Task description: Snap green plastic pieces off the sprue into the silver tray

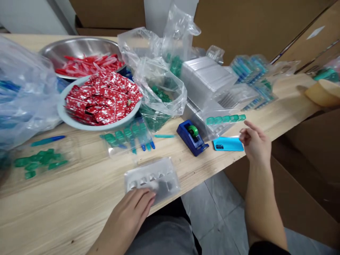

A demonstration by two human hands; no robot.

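Observation:
My left hand [135, 205] is at the near edge of a clear plastic blister tray [166, 173], its fingers together over the near-left part and its thumb hidden. The tray has a row of moulded hollows and lies by the table's front edge. Out to the right, my right hand [256, 141] has its index finger stretched out and the others loosely bent. That fingertip is beside the end of a clear tray with a row of green pieces [225, 119]; whether they touch is unclear. Below lies a blue phone [228, 143], partly behind the hand.
A blue tape dispenser [191, 137] stands mid-table. Behind are a bowl of red packets [102, 99], a steel bowl [79, 44], a bag of green pieces [160, 94] and stacked clear trays [207, 76]. Loose green pieces [39, 159] and a filled tray [127, 136] lie left.

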